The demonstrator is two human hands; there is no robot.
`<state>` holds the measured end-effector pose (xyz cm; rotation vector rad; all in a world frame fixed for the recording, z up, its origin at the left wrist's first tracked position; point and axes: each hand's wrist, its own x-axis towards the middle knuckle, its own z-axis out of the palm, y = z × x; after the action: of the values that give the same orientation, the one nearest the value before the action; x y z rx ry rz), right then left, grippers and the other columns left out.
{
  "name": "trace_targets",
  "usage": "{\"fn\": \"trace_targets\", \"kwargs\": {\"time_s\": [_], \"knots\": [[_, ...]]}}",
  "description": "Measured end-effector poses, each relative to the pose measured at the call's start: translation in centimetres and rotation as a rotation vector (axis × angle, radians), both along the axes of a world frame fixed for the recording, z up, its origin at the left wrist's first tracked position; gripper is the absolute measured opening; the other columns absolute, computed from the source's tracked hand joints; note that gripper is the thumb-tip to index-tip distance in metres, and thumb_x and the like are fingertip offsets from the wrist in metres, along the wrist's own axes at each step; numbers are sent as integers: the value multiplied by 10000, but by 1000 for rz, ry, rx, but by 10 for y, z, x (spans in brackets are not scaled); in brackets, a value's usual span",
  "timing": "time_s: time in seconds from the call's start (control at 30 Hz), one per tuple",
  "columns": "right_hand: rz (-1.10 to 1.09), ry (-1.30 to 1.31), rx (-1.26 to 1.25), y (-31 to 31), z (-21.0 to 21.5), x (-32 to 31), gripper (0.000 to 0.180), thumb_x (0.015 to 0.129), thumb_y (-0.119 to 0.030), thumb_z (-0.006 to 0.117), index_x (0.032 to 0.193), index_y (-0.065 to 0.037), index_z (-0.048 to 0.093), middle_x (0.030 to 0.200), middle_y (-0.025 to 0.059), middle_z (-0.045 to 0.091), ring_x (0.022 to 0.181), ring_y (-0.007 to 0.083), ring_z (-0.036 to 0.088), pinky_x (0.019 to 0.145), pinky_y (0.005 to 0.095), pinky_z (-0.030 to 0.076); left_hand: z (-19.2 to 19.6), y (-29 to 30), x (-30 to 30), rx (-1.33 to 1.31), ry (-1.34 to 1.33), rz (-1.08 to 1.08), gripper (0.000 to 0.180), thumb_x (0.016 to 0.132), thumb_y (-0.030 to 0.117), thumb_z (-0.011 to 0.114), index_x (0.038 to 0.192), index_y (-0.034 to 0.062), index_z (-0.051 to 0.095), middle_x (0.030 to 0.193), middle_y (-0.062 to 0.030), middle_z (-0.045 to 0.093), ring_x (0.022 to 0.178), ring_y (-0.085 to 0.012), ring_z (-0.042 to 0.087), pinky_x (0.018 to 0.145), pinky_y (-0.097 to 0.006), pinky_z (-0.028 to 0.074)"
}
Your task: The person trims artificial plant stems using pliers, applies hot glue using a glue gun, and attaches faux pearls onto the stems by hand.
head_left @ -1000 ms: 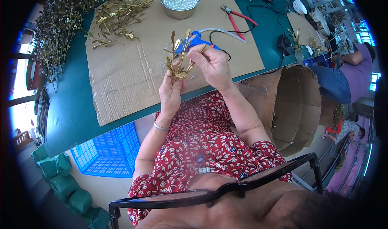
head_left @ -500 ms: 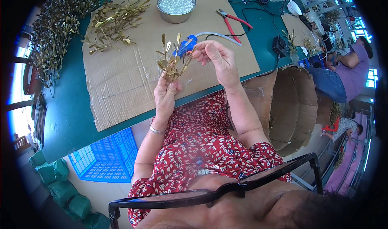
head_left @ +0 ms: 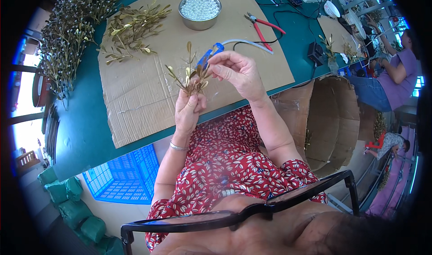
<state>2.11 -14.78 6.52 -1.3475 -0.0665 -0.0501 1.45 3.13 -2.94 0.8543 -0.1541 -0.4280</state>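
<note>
My left hand (head_left: 186,112) grips a leafy artificial sprig (head_left: 190,80) by its lower end, upright over the cardboard. Its small leaves are olive and gold. At the right side of those leaves, my right hand (head_left: 240,76) is closed, thumb and fingertips pinched together. Whatever lies between these fingertips, if anything, is hidden or too small to name. Behind the sprig and the right fingers lies a blue glue gun (head_left: 205,58), partly covered by them. Farther back stands a metal bowl (head_left: 200,24) full of white pearl beads (head_left: 200,7).
Loose sprigs (head_left: 135,28) lie on the cardboard sheet (head_left: 139,102), with red-handled pliers (head_left: 261,28) at its right. Bushy stems (head_left: 67,43) cover the green table's far left. Below are a blue crate (head_left: 126,176) and a cardboard barrel (head_left: 333,124). A co-worker (head_left: 396,77) sits at right.
My right hand has moved left and slightly nearer, closer in to the sprig. The sprig has turned in my left hand. The whole view has shifted slightly. The co-worker's arm has risen.
</note>
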Motion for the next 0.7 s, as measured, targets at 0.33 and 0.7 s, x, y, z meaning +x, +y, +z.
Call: {"fn": "trace_targets", "kwargs": {"time_s": [0.33, 0.7], "knots": [[-348, -497, -729, 14, 16, -1, 150, 741, -30, 709, 883, -69, 682, 1098, 78, 551, 966, 171, 521, 783, 273, 442, -1, 15, 11, -395, 145, -283, 466, 879, 324, 581, 1240, 42, 491, 662, -9, 445, 589, -123, 373, 537, -259, 281], [-242, -679, -772, 40, 24, 9, 170, 656, -85, 736, 816, -99, 681, 1261, 95, 508, 1190, 305, 428, 945, 386, 356, 5, 8, 7, -317, 184, -197, 281, 861, 275, 615, 1044, 78, 536, 660, -12, 465, 608, -120, 427, 552, -268, 333]]}}
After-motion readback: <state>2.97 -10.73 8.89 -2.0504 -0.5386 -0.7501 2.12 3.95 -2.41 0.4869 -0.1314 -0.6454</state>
